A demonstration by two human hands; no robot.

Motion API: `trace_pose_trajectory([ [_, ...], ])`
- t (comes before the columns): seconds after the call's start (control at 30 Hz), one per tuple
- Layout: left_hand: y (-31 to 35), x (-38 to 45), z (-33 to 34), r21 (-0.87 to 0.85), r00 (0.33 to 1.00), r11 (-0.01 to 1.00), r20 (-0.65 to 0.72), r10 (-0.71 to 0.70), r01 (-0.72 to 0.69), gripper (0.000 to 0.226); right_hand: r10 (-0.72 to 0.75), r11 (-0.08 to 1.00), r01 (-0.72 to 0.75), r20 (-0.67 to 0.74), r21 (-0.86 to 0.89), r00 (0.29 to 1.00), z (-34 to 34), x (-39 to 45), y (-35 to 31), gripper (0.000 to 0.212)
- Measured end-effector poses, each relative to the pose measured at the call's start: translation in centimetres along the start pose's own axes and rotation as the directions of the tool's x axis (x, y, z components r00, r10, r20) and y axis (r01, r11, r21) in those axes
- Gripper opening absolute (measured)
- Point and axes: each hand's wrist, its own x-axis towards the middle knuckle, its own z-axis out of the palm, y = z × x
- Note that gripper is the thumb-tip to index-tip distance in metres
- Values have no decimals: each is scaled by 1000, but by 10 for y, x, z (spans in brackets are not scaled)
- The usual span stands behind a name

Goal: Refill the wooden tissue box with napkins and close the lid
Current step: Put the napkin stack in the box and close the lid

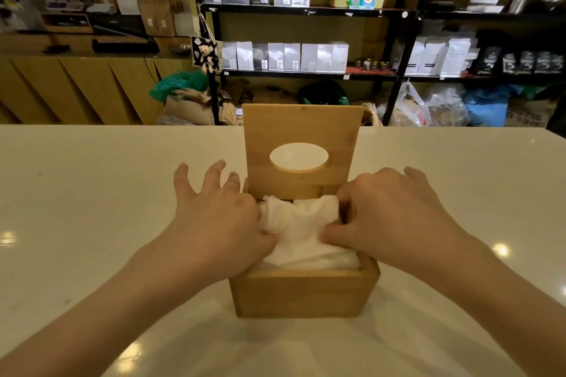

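The wooden tissue box (301, 292) stands on the white counter in front of me. Its lid (301, 128), with an oval cut-out, is swung up and stands upright at the back. White napkins (303, 232) fill the box and bulge above its rim. My left hand (217, 217) rests on the left side of the box, thumb pressed into the napkins, fingers spread over the left wall. On the right side, my right hand (389, 214) pinches the napkins with thumb and fingertips against the right wall.
The white counter (92, 208) stretches wide on both sides of the box. Behind its far edge stand black shelves (306, 11) with coffee bags and kettles, and sacks and plastic bags lie on the floor.
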Motion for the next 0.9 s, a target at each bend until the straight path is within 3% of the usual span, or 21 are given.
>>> trace_pose_trajectory([
  [0.1, -12, -16, -10, -157, 993, 988, -115, -20, 1, 39, 14, 985, -18, 27, 174, 1000, -23, -10, 8, 32],
  [0.2, -24, -31, -21, -312, 957, 948, -289, -39, -56, 17, -8, 952, 40, -105, 302, 994, -35, -15, 18, 18],
  [0.3, -24, -35, -17, -385, 962, 915, -273, 11, -119, 9, -57, 945, 93, -121, 314, 991, -23, -18, 19, 4],
  [0.43, -12, -29, 6, -425, 918, 879, -396, 36, -217, 13, -104, 948, 125, -85, 292, 991, 0, -16, 14, 19],
  [0.6, -9, -16, 10, -288, 970, 956, -241, -20, -52, 37, -108, 970, 99, 28, 220, 994, 6, -12, 12, 45],
  [0.73, -10, -8, 6, -142, 990, 988, -138, 34, -54, 60, -102, 990, 86, 146, 112, 984, 2, -4, 11, 60],
  [0.9, -8, -5, -4, -52, 997, 996, -26, 75, -76, 70, -66, 997, 77, 271, -29, 960, -6, 1, 9, 64],
])
